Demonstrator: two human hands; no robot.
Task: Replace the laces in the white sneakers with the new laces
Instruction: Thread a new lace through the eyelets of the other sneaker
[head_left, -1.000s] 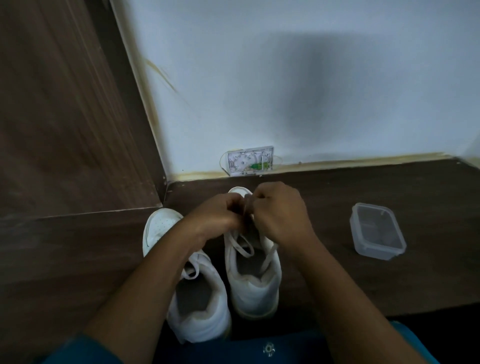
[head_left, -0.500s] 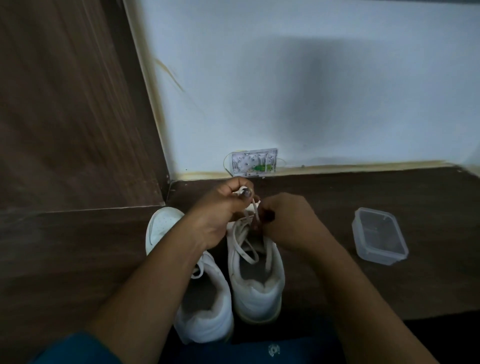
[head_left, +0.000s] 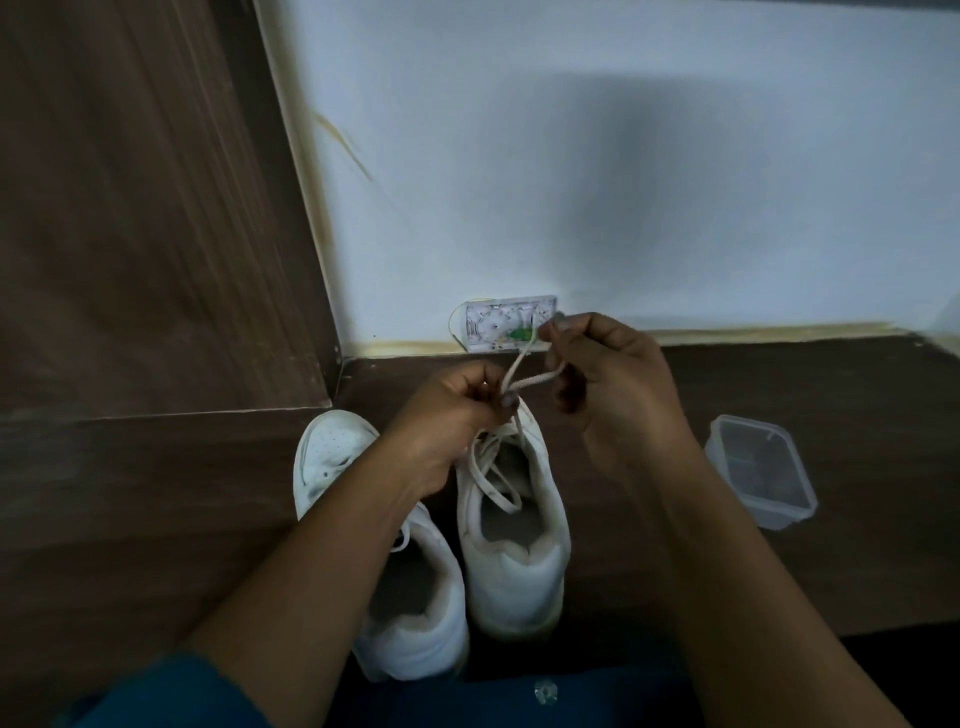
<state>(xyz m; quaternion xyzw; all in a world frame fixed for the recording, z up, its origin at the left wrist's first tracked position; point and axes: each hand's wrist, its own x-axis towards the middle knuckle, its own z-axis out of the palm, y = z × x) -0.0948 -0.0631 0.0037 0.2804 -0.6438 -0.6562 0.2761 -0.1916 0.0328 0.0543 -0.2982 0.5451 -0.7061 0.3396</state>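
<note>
So we're looking down at a corner. The pale wall (head_left: 623, 182) takes up most of the top, with a dark wooden panel (head_left: 130, 208) filling the left side. The dark wood floor (head_left: 779, 545) runs under everything. A strip of blue clothing (head_left: 156, 696) shows along the bottom edge.

The two white sneakers sit side by side on the floor, toes pointing at the wall and heels toward us. The left sneaker (head_left: 332, 457) is partly covered by our forearm. The right sneaker (head_left: 514, 571) is just beside it, a bit further from us, with its opening in plain view.

Both hands are up over the toe end of the right sneaker. Our left hand (head_left: 452, 410) has its fingers curled and pinches the lace (head_left: 535, 379) at the fingertips. Our right hand (head_left: 608, 369) is a little higher and closer to the wall. It pinches one strand between thumb and forefinger, and a second strand runs in under its curled fingers. The two strands meet at the left hand's fingertips and spread apart toward the right hand. Below the hands, the lace hangs slack across the upper part of the right sneaker, with a loose loop lying in its opening.

Off to the right, well apart from the shoes, there's a clear plastic tub (head_left: 761, 467) on the floor with no lid on it. A small white wall box (head_left: 511, 322) sits low on the wall just behind our hands. It has something green inside, too blurry to make out.
</note>
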